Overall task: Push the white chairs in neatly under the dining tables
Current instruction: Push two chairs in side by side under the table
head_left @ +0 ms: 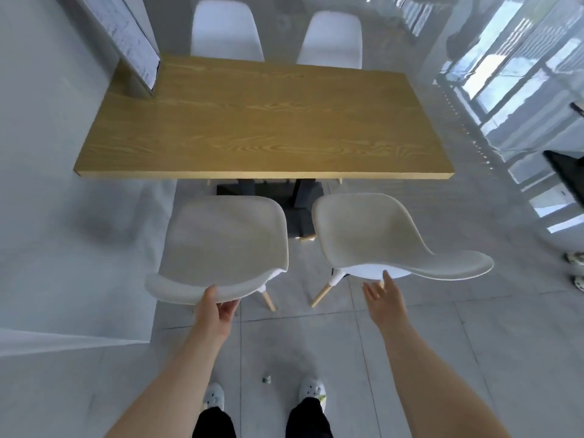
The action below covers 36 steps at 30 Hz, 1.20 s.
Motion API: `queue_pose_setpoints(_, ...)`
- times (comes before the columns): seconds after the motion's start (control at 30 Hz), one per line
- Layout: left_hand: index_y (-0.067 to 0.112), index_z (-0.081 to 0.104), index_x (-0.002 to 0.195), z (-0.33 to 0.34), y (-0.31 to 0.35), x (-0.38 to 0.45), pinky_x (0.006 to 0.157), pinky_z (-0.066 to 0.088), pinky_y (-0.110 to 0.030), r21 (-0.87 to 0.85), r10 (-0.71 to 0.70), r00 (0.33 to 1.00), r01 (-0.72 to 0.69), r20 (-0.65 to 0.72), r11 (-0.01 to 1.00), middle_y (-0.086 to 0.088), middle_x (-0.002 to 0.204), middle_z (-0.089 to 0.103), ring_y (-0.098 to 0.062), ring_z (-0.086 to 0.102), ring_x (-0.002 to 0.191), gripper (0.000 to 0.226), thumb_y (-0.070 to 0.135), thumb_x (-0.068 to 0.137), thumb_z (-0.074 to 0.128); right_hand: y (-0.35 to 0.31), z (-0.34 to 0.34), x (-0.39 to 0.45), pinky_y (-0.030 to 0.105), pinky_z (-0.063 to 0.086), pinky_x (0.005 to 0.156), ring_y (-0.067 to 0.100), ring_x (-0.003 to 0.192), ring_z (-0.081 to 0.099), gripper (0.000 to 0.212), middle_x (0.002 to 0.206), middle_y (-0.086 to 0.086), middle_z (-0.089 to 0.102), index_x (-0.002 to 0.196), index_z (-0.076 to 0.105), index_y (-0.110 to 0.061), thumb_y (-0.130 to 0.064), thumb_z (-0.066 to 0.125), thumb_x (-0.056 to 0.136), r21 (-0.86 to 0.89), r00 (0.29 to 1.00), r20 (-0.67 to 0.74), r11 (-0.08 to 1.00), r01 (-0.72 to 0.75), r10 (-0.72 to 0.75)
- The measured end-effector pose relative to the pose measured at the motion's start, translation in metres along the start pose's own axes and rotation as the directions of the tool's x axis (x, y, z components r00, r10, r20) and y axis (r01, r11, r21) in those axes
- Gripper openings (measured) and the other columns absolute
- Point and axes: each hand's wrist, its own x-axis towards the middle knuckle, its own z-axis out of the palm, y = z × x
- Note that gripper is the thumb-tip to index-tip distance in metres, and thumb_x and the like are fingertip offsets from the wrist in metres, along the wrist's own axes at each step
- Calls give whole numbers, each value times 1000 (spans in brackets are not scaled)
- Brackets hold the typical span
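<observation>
Two white chairs stand pulled out in front of a wooden dining table (252, 121). The left chair (224, 245) faces the table squarely, and my left hand (218, 308) grips the top edge of its backrest. The right chair (376, 235) is turned askew, its backrest swung toward the right. My right hand (384, 298) is open with fingers spread, just behind the right chair's backrest, a fingertip at its white shell. Two more white chairs (226, 30) (331, 39) sit tucked in at the table's far side.
A grey wall (47, 153) runs along the left of the table. The dark table base (275, 197) stands between the two near chairs. Another person's shoes (576, 270) are at the right edge. A small scrap of litter (267, 379) lies on the tiled floor between my feet.
</observation>
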Motion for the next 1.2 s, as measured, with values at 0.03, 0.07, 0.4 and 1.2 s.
queue_pose_setpoints(0.03,18,57,103,5,-10,-1,60,61,-31,-21,21,1000,-22,-13,1000,-1,97,64,-18,63,87,17,9,93,47,-18,-12,6,33,39,108,27,128,47,29,138,10,44,118,54,-12,-29,53,95,44,1000,-19,999,6,-5)
queue_pose_setpoints(0.07,19,57,106,9,-15,-2,60,61,-30,-45,48,999,-49,-26,998,-1,96,65,-18,63,88,20,8,93,45,-35,-21,13,31,41,105,27,123,48,17,136,10,44,104,57,-16,-29,55,94,80,999,-40,996,28,-25)
queue_pose_setpoints(0.4,14,57,88,28,-41,6,56,59,-25,-45,102,982,-111,-159,993,-2,90,62,-15,60,87,14,4,91,47,-121,-67,70,30,56,82,18,88,63,48,59,-13,72,105,55,-17,-27,79,65,-173,999,32,985,18,-13)
queue_pose_setpoints(1.2,15,55,90,37,-63,-5,58,59,-26,-57,139,977,-150,-160,987,-1,93,62,-15,62,84,17,1,92,46,-77,-40,50,33,60,56,20,64,70,10,76,7,67,85,56,-4,5,53,86,166,999,-21,985,-37,41)
